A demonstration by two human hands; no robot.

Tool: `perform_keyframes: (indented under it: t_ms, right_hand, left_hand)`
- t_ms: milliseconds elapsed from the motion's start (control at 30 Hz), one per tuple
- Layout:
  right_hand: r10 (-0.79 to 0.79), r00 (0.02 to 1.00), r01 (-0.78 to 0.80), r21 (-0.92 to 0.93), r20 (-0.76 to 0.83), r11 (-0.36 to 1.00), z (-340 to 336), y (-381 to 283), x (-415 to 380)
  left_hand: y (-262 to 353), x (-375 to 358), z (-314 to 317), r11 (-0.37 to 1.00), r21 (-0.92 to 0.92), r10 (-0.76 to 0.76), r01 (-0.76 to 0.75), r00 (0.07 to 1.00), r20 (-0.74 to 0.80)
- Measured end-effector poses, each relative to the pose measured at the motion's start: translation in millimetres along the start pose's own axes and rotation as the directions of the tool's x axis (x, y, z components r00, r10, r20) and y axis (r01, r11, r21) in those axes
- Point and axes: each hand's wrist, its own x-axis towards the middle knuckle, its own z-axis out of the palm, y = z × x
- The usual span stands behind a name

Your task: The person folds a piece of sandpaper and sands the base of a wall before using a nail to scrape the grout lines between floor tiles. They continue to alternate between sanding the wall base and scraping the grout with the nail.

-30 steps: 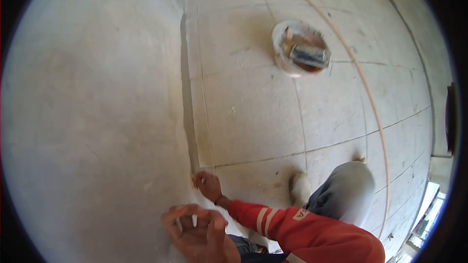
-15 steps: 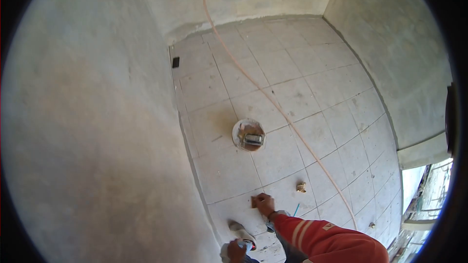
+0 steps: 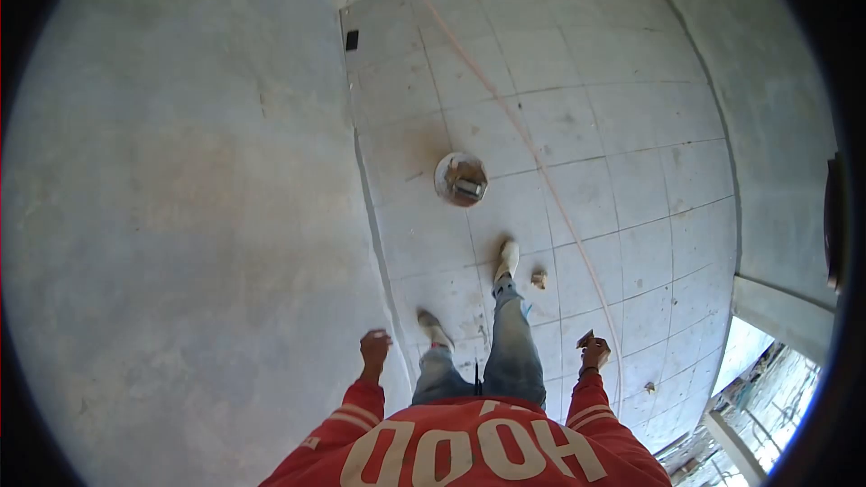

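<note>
My right hand (image 3: 594, 352) is out at my right side, closed on a small flat brown piece (image 3: 585, 338) whose material I cannot make out. On the other side, near the left wall, my left hand (image 3: 374, 347) hangs with its fingers curled in; I see nothing held in it. Between my hands are my jeans (image 3: 514, 352) and light shoes, the right shoe (image 3: 509, 258) further forward. Ahead of that shoe stands a round whitish bucket (image 3: 439, 185) with brown residue and a metallic object (image 3: 468, 188) inside.
A pinkish hose (image 3: 564, 213) runs across the tiled floor (image 3: 505, 216) on my right. A crumpled tan scrap (image 3: 538, 279) lies by my right shoe. A black rectangular object (image 3: 352, 40) lies at the far left corner. Plastered walls (image 3: 198, 216) rise on both sides.
My view has tilted down, and my right foot has come into sight ahead. My right hand has swung out to the right with the brown piece; my left hand has moved out to the left.
</note>
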Motion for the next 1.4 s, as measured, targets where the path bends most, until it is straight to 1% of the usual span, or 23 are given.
perform_keyframes:
  t_ms: [33,67,100,133,200,267,333,467,533,600,633,667,833,900,967,1033,1100,1133,1200,1233,1300,1333,1400]
  right_hand:
    - [0.0,1.0,0.0,-0.005,0.019,1.0,0,5,-5]
    - [0.015,0.998,-0.014,-0.017,0.065,1.0,2,8,-6]
    - [-0.052,0.988,0.051,0.012,0.142,0.999,6,22,3]
    - [-0.046,0.98,0.036,0.052,0.196,0.998,9,6,-2]
    - [0.029,0.959,-0.061,0.105,0.282,0.993,21,-43,-6]
    - [0.052,0.94,-0.091,0.099,0.338,0.991,39,-111,-16]
    - [0.029,0.884,-0.15,0.224,0.466,0.963,66,-167,-26]
    - [-0.09,0.744,-0.165,0.313,0.662,0.935,138,-217,-42]
    - [-0.028,0.704,-0.239,0.274,0.71,0.932,182,-222,-51]
    - [0.021,0.673,-0.316,0.263,0.739,0.911,237,-207,-52]
    - [0.059,0.657,-0.369,0.252,0.752,0.895,259,-199,-53]
    - [0.096,0.628,-0.368,0.186,0.773,0.911,279,-194,-51]
    - [0.259,0.604,-0.432,0.036,0.754,0.901,382,-211,-17]
    - [-0.067,0.684,-0.01,0.101,0.727,0.995,440,-206,11]
    - [-0.127,0.789,0.045,0.149,0.602,0.988,510,-225,34]
    - [-0.227,0.789,0.184,0.133,0.572,0.974,573,-222,73]
    - [-0.259,0.677,0.312,0.05,0.689,0.949,617,-215,108]
    - [-0.171,0.706,0.088,0.155,0.687,0.984,635,-206,111]
    - [0.002,0.718,-0.308,0.316,0.696,0.897,653,-210,100]
    - [-0.089,0.705,-0.145,0.266,0.703,0.953,656,-204,101]
    - [0.034,0.769,-0.17,0.153,0.638,0.973,653,-214,89]
    - [0.029,0.771,-0.159,0.148,0.636,0.976,647,-223,79]
    - [0.155,0.784,-0.404,0.305,0.601,0.862,635,-258,59]
  left_hand:
    - [28,10,21,0.996,-0.076,-0.04,0.036,0.998,-0.056]
    - [67,14,44,0.999,0.026,-0.032,0.032,0.999,-0.007]
    - [74,35,64,0.974,0.222,0.038,-0.045,0.999,0.038]
    - [93,45,85,0.937,0.313,0.135,-0.157,0.987,0.09]
    - [129,66,127,0.836,0.453,0.28,-0.309,0.951,0.132]
    - [162,92,166,0.807,0.475,0.317,-0.351,0.936,0.153]
    - [182,126,196,0.797,0.485,0.306,-0.36,0.933,0.189]
    - [199,224,245,0.746,0.62,0.163,-0.243,0.969,0.184]
    - [197,291,265,0.727,0.658,0.106,-0.198,0.978,0.178]
    - [173,376,288,0.631,0.729,0.252,-0.265,0.959,0.131]
    - [170,413,299,0.6,0.758,0.26,-0.254,0.959,0.115]
    - [170,450,306,0.597,0.775,0.139,-0.205,0.979,0.152]
    - [136,623,341,0.36,0.896,0.266,-0.259,0.949,0.168]
    - [143,664,354,0.345,0.902,0.243,-0.26,0.953,0.182]
    - [139,704,360,0.236,0.909,0.259,-0.344,0.924,0.282]
    - [126,745,366,0.172,0.903,0.279,-0.394,0.898,0.339]
    - [124,769,371,0.13,0.893,0.251,-0.43,0.886,0.39]
    - [120,779,372,0.087,0.887,0.242,-0.454,0.873,0.423]
    - [107,794,373,0.111,0.857,0.302,-0.504,0.838,0.454]
    - [103,801,371,0.121,0.834,0.375,-0.539,0.802,0.464]
    - [93,811,365,0.168,0.781,0.366,-0.602,0.773,0.518]
    - [88,813,360,0.2,0.729,0.362,-0.655,0.74,0.566]
    - [80,817,356,0.187,0.734,0.372,-0.653,0.739,0.562]
